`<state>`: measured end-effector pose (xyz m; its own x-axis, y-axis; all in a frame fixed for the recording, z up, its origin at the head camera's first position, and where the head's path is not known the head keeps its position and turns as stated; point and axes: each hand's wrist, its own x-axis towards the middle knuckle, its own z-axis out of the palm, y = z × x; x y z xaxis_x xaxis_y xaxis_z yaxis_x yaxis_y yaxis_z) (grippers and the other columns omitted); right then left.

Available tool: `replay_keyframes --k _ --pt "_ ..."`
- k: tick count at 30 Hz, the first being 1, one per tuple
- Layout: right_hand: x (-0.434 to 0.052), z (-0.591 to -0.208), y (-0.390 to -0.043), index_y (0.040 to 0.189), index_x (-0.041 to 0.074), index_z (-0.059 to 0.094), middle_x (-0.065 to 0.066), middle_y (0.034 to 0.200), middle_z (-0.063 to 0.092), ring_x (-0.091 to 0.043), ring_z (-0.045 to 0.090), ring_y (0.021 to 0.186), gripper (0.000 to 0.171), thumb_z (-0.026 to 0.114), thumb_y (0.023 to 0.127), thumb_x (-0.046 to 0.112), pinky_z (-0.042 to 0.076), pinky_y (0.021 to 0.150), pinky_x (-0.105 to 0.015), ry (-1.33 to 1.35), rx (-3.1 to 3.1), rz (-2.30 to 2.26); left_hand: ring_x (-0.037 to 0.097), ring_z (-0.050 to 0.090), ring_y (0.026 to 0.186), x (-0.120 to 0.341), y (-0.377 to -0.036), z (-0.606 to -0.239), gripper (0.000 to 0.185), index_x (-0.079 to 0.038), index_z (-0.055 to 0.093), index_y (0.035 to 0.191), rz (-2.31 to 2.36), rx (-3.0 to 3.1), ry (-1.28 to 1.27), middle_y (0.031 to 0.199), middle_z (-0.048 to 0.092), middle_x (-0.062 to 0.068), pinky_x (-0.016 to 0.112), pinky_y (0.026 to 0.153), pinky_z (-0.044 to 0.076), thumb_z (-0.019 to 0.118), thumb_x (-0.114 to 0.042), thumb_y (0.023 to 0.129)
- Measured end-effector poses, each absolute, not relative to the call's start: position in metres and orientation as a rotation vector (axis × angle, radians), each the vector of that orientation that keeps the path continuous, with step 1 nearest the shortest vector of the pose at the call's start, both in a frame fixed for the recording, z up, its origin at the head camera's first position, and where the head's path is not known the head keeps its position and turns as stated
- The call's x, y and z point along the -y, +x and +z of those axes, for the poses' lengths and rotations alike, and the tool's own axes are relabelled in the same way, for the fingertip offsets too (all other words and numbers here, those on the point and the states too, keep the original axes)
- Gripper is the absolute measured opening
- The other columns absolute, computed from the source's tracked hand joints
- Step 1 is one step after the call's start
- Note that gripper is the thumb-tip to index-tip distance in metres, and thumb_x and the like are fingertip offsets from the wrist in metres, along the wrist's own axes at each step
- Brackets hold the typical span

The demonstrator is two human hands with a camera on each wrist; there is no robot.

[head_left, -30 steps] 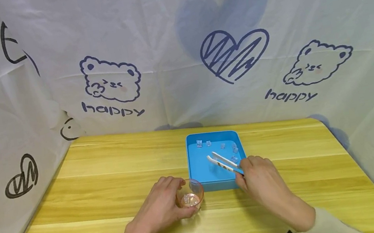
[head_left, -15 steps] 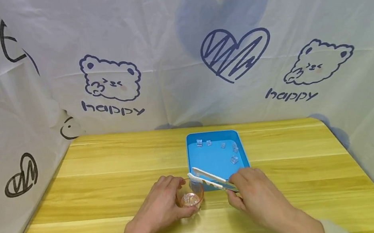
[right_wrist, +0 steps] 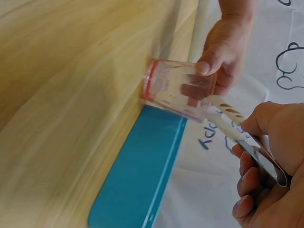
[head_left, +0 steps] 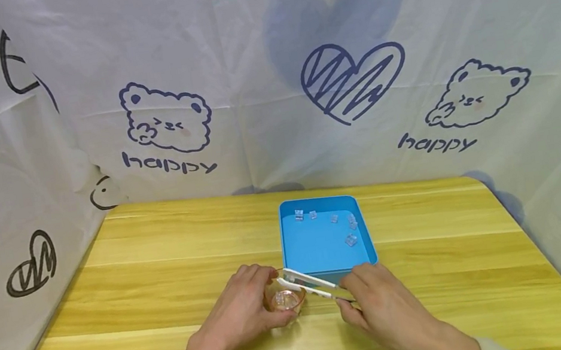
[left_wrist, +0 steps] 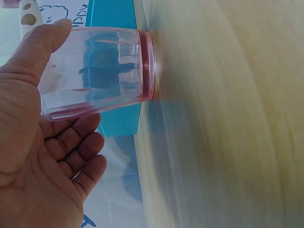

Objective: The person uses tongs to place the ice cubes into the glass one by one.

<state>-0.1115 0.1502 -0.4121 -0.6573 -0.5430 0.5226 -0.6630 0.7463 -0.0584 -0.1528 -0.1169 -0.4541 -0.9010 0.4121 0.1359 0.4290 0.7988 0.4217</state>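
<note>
A wooden table (head_left: 163, 265) stands before white cartoon-printed cloth walls (head_left: 240, 54).

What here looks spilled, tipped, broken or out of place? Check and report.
Nothing stands out. The pink glass stands upright on the table, held by the left hand. The right hand holds white tongs with their tips over the glass. The clear cubes all lie inside the blue tray.

The word "happy" stands twice on the white cloth (head_left: 262, 50) behind the desk (head_left: 161, 247), once under each drawn bear (head_left: 167, 118). The tongs' (right_wrist: 228, 124) print is unreadable.
</note>
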Motion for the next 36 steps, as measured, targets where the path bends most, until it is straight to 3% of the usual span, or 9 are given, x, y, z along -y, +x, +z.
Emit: replay_keyframes --k 36 --pt "-0.156 -0.424 -0.115 0.089 0.017 0.062 0.011 0.077 0.054 -0.004 0.044 0.072 0.013 0.069 0.083 0.026 0.040 0.067 -0.023 0.911 2.494 0.341 0.011 0.051 0.101 0.116 -0.152 -0.454 0.074 -0.016 0.060 0.124 -0.697 2.963 -0.676 0.111 0.063 -0.004 0.037 0.096 0.046 0.075 -0.065 0.069"
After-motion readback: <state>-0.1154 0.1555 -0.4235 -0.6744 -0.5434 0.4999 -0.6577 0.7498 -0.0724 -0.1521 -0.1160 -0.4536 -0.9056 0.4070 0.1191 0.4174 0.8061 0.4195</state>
